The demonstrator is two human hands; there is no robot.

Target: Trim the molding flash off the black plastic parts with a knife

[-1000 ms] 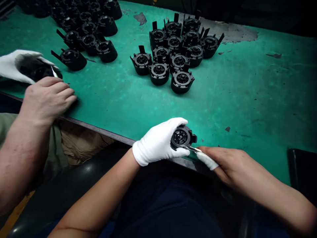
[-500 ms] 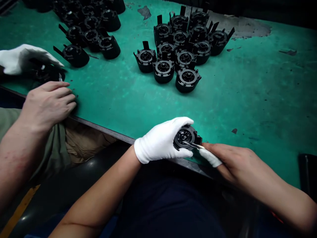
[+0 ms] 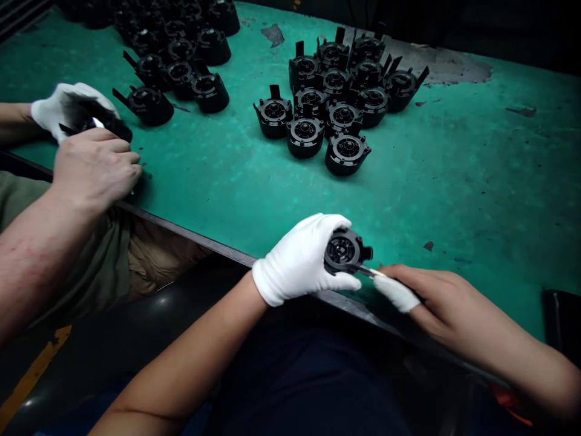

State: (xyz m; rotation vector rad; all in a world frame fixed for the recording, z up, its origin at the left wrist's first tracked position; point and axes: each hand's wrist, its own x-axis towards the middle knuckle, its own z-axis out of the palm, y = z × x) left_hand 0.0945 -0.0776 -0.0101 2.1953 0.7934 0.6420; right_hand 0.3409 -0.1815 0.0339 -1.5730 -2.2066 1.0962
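Observation:
My left hand [image 3: 299, 260], in a white glove, is closed around a round black plastic housing [image 3: 340, 251] at the table's front edge. The housing's ringed, ribbed face is turned up toward me, and a small tab sticks out at its right side. My right hand [image 3: 417, 297] has a white cover on its thumb and is otherwise bare. It grips a slim tool with a metal blade [image 3: 367, 272], whose tip meets the housing's lower right rim. The tool's handle is mostly hidden in my fingers.
Several similar black housings [image 3: 348, 151] stand grouped on the green table [image 3: 218, 175], with another cluster [image 3: 147, 104] farther left. At left, a co-worker's gloved hand [image 3: 49, 115] and bare hand [image 3: 97, 163] work on another housing. A dark object [image 3: 560, 321] stands at the right edge.
The tool's tip has moved from the middle of the housing's face out to its lower right rim. The co-worker's hands have drawn closer together. The whole view has shifted slightly.

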